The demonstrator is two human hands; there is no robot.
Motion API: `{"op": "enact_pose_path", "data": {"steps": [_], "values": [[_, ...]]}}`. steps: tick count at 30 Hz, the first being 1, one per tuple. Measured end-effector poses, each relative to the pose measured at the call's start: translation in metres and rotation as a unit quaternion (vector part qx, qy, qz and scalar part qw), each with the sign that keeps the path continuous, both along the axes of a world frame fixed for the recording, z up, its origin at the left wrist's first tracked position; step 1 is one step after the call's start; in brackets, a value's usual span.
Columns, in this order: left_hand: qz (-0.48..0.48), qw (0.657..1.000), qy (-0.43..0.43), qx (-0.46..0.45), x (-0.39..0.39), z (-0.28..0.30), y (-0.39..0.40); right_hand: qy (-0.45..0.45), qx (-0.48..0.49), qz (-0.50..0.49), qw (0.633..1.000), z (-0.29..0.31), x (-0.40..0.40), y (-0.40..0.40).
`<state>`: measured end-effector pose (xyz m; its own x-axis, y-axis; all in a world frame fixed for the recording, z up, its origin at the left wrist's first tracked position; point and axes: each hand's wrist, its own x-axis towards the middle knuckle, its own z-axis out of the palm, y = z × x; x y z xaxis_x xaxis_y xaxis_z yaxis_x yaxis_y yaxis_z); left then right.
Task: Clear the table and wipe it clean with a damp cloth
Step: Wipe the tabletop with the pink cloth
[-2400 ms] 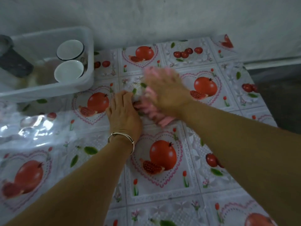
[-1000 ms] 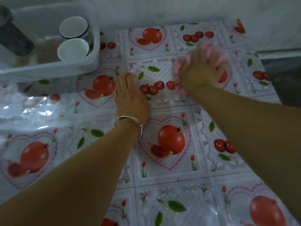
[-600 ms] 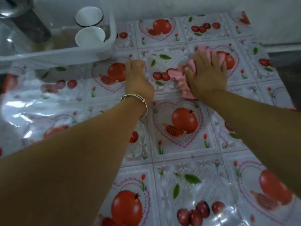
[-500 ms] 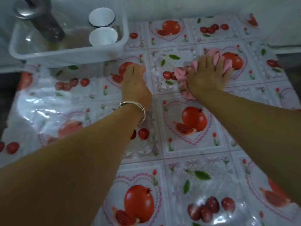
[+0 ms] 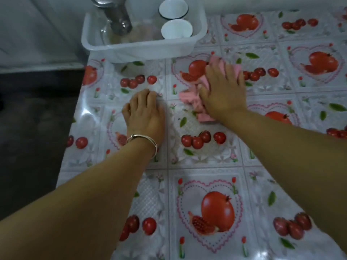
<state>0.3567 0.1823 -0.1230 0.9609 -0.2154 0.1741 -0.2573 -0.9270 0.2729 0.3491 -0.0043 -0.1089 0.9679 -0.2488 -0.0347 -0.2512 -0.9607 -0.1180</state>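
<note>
A: The right hand [image 5: 223,92] presses flat, fingers spread, on the pink cloth [image 5: 195,99] mid-counter [image 5: 206,166].

B: And the left hand [image 5: 144,113]?

A: Fingers resting on the counter, just left of the cloth; unwiped cover probably lies that way.

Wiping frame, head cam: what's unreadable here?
- Pink cloth: mostly hidden under the right hand; dampness can't be judged.
- Metal flask in the plastic tub: top cut off by the frame edge.
- Two white cups: contents not discernible.
- Left hand: palm contact with the tablecloth hidden by the hand itself.
</note>
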Motion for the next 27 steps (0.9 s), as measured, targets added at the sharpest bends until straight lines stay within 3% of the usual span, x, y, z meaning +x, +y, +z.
{"op": "enact_pose_path", "data": {"steps": [2, 4, 8, 12, 16, 20, 24, 27], "values": [[-0.007, 1.0, -0.001, 0.0, 0.0, -0.002, 0.0, 0.028, 0.013, -0.081, 0.996, 0.0, 0.007, 0.015], [-0.007, 1.0, 0.001, -0.004, 0.002, -0.004, 0.001, 0.027, 0.011, -0.089, 0.996, -0.001, 0.018, 0.045], [0.012, 0.998, -0.002, -0.057, 0.002, -0.004, 0.003, -0.018, 0.026, 0.064, 0.997, -0.004, 0.03, 0.1], [-0.001, 0.997, -0.012, -0.074, 0.001, -0.005, 0.006, -0.008, 0.016, 0.164, 0.986, -0.002, 0.026, 0.056], [0.002, 0.996, 0.006, -0.092, 0.002, -0.005, 0.008, -0.017, 0.029, -0.014, 0.999, 0.003, 0.014, 0.004], [0.002, 0.992, -0.002, -0.128, 0.004, -0.004, 0.009, 0.02, -0.003, -0.102, 0.995, 0.001, 0.02, 0.04], [0.001, 0.983, -0.002, -0.181, 0.004, -0.001, 0.011, 0.001, 0.012, 0.04, 0.999, 0.001, 0.016, 0.082], [-0.001, 0.982, 0.027, -0.188, 0.004, 0.005, 0.015, 0.006, 0.018, 0.084, 0.996, 0.006, 0.013, 0.058]]}}
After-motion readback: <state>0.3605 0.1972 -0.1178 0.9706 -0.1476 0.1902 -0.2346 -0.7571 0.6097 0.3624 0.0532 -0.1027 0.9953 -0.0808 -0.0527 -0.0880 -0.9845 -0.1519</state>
